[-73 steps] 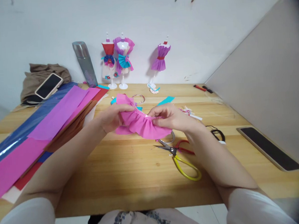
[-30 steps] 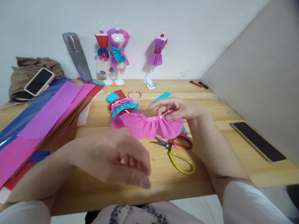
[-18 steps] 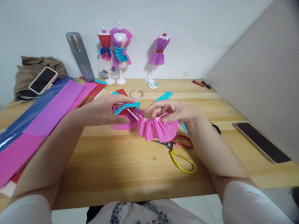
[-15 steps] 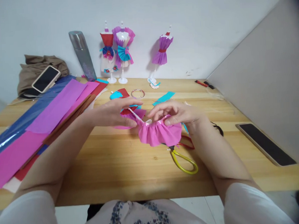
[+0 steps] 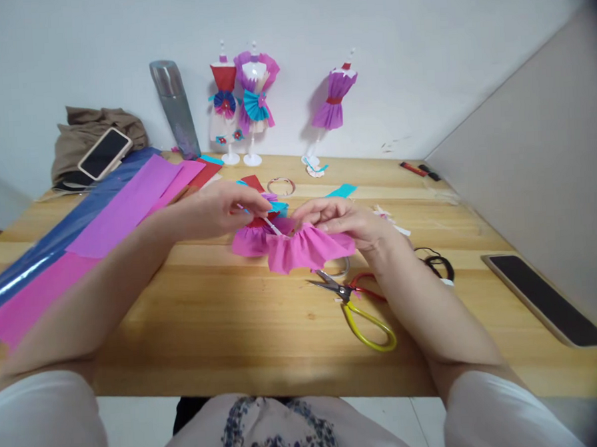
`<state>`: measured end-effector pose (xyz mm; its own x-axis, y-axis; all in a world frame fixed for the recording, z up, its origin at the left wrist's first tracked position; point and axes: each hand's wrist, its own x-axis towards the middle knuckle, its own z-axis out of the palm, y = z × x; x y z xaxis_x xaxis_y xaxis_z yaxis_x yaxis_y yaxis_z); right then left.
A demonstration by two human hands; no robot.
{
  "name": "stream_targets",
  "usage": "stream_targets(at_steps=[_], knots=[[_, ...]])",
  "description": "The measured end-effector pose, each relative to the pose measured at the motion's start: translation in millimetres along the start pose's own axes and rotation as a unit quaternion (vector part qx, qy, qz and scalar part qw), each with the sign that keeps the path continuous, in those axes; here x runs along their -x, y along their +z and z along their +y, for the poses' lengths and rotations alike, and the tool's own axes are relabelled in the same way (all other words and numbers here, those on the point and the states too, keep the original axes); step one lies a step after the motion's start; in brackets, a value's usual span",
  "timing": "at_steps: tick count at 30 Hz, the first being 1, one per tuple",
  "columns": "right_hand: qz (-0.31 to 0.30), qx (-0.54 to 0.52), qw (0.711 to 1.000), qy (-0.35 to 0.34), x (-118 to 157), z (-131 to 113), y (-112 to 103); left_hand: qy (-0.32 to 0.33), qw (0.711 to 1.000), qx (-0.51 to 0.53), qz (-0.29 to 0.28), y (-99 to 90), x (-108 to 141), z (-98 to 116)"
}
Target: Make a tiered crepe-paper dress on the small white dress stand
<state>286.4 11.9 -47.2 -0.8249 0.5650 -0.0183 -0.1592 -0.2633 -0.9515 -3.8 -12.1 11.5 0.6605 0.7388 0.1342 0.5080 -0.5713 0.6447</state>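
My left hand (image 5: pixel 225 208) has its fingers closed in a pinch on a thin white rod (image 5: pixel 272 226), which runs into a gathered pink paper ruffle (image 5: pixel 307 246). With fingers curled along the ruffle's upper edge, my right hand (image 5: pixel 341 220) grips it at its right part. Both hold the piece a little above the wooden table. Under and behind my left hand lie red, blue and pink paper pieces (image 5: pixel 249 241), partly hidden. Just below the ruffle lie open-bladed scissors (image 5: pixel 371 330) with one yellow and one red handle.
Three small dressed mannequins (image 5: pixel 255 105) stand by the wall beside a grey flask (image 5: pixel 175 110). Long paper sheets (image 5: pixel 127 206) cover the table's left side, near a phone (image 5: pixel 105 153) on brown cloth. A dark tablet-like slab (image 5: pixel 547 297) and a black cord (image 5: pixel 438 266) lie right.
My left fingers were apart and now close on the white rod. The pink ruffle has shifted slightly up and left, uncovering the scissor blades. The view has shifted a little.
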Motion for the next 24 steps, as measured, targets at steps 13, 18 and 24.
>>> stream_targets(at_steps=[13, 18, 24], knots=[[0.113, -0.096, 0.989, -0.001, -23, -1, 37, 0.054, 0.954, -0.088, 0.281, 90.9, 18, -1], [0.120, -0.088, 0.989, -0.002, -19, 0, 37, -0.049, 0.932, -0.067, 0.353, 80.2, 19, -6], [0.121, -0.078, 0.990, 0.000, -10, -4, 42, -0.099, 0.933, 0.147, 0.315, 72.4, 27, -5]])
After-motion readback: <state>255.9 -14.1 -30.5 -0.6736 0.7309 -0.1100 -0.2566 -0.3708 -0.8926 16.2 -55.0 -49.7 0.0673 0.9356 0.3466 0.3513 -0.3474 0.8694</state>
